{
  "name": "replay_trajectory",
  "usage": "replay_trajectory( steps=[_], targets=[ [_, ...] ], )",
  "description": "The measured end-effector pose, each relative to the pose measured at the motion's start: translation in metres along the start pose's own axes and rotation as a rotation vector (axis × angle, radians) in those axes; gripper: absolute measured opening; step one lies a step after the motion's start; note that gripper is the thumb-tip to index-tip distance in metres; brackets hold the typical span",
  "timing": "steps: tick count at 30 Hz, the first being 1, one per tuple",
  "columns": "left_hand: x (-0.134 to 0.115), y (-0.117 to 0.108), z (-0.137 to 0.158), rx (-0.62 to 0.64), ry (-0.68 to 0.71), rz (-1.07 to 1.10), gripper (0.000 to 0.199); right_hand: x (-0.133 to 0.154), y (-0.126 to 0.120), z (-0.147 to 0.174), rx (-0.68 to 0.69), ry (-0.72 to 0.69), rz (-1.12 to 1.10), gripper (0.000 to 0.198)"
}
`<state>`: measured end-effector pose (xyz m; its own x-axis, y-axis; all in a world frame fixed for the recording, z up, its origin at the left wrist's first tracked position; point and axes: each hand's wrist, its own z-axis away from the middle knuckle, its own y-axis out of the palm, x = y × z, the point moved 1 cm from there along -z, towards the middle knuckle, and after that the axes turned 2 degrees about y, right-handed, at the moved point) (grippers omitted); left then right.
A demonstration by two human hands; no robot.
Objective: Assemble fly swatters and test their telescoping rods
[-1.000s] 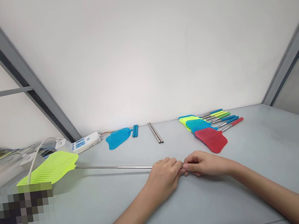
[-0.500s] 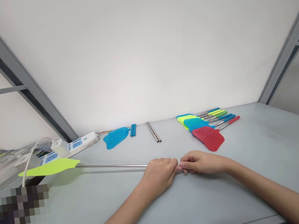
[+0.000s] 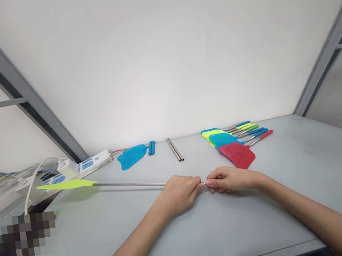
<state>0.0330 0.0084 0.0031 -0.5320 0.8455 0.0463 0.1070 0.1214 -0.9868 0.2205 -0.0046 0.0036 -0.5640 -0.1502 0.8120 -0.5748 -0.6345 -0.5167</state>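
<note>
A yellow-green fly swatter extends leftward over the table on a long thin metal rod. My left hand is wrapped round that rod near its right end. Fingertips of my right hand pinch the rod's tip, right beside the left thumb. A small glint of metal shows between the two hands; the fingers hide the rest of the tip. The swatter's head is seen almost edge-on, near the power strip.
Blue swatter heads, two blue grips and two metal tubes lie along the back. To the right is a pile of swatters with a red one in front. A power strip with plugs and a white cable stands left.
The yellow-green head has turned more edge-on and its tip has shifted right. Both hands stay together at the rod's end, slightly higher in view.
</note>
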Motion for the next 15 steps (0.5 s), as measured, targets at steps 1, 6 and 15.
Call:
replay_trajectory(
  steps=[1, 6, 15],
  targets=[
    [0.0006, 0.0000, -0.0003, 0.001, 0.005, 0.003, 0.026, -0.0008, -0.0004, -0.0002, 0.002, 0.004, 0.004, 0.038],
    [0.0021, -0.0015, -0.0017, 0.012, 0.009, 0.030, 0.028, 0.0010, -0.0034, 0.0018, -0.001, 0.035, 0.028, 0.039],
    [0.0073, -0.0063, -0.0026, -0.002, -0.006, 0.035, 0.027, 0.0006, -0.0103, 0.0069, -0.018, 0.021, 0.059, 0.037]
  ],
)
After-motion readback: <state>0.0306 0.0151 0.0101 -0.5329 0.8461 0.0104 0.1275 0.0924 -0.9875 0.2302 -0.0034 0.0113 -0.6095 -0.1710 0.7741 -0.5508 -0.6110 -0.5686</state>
